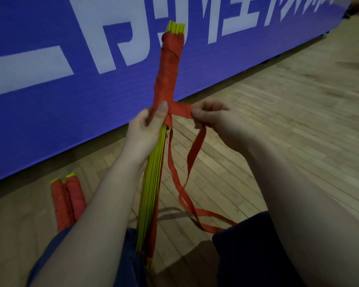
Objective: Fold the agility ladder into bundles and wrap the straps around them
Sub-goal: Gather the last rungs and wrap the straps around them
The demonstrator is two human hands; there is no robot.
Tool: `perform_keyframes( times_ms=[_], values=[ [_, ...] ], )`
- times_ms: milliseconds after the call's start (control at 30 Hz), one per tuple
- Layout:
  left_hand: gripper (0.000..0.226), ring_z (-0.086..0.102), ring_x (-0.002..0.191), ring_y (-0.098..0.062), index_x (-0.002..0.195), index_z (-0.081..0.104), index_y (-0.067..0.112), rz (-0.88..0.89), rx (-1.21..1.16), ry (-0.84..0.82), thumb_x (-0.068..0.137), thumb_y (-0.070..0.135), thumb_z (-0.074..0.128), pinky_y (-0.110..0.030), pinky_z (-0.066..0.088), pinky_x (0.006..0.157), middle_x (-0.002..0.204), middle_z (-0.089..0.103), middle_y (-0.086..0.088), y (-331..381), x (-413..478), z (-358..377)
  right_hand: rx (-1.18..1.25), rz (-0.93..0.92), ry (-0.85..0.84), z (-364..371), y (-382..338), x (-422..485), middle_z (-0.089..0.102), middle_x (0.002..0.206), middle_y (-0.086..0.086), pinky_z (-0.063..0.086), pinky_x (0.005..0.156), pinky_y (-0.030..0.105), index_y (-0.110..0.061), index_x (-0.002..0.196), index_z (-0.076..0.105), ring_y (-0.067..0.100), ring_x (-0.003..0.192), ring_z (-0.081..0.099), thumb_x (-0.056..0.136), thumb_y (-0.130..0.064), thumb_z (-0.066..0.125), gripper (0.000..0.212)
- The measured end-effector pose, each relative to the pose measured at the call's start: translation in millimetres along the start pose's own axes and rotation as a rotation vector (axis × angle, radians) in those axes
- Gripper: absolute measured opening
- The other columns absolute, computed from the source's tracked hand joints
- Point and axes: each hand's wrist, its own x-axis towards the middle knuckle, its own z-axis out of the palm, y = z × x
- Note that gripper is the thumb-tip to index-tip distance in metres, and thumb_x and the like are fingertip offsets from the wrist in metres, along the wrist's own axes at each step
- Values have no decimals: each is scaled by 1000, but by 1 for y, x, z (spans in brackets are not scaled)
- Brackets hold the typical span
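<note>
Forearms, two, bare, nearest the lens, over dark blue shorts (247,257).

Left hand (147,129): grasping the bundle (153,183) of yellow ladder rungs at mid-length, thumb pressed flat on the lowest red turn.

Right hand (214,119): pinching the red strap (180,109) between thumb and curled fingers, drawn out sideways to the right of the bundle.

Bundle: held upright between the knees, tilted slightly away. Upper half wound in red strap, yellow tips showing at the top; lower half bare yellow, foot near the shorts.

Strap, loose part: hangs below the right hand and trails in loops onto the floor (288,125) by the right knee.

Finished bundles (67,201), two: fully wrapped in red, side by side on the floor, left of the left forearm.

Banner (50,121): blue with large white lettering, along the far edge of the wooden floor.
</note>
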Motion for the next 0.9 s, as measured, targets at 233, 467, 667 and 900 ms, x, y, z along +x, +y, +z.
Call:
perform_keyframes(
  times_ms=[233, 467, 667, 900],
  values=[
    [50, 55, 55, -8, 86, 62, 14, -40, -154, -147, 79, 62, 49, -21, 46, 56, 62, 61, 4, 6, -2, 0, 141, 210, -205, 6, 10, 2, 49, 62, -6, 18, 44, 20, -8, 86, 54, 4, 44, 27, 82, -32, 65, 27],
    [60, 59, 60, -14, 97, 69, 12, -133, -281, -249, 76, 64, 46, -30, 51, 64, 72, 64, -5, 10, -8, 0, 75, 206, -229, 11, 8, 3, 64, 81, 2, 15, 45, 23, -12, 114, 51, 6, 45, 27, 92, -37, 59, 34],
    [58, 68, 80, -28, 81, 67, 10, -108, -194, -220, 84, 63, 44, -43, 56, 85, 77, 68, -15, 10, -7, -1, -89, 273, -321, 7, 1, -6, 60, 82, -3, 21, 44, 19, 3, 110, 57, 7, 48, 29, 96, -46, 50, 52],
    [63, 59, 61, -15, 85, 67, 11, -77, -161, -147, 73, 70, 45, -30, 49, 62, 66, 64, -3, 9, -4, -5, -173, 83, -285, 6, -4, -7, 48, 59, -9, 28, 60, 24, -13, 72, 68, 7, 58, 39, 95, -47, 51, 44]
  ],
)
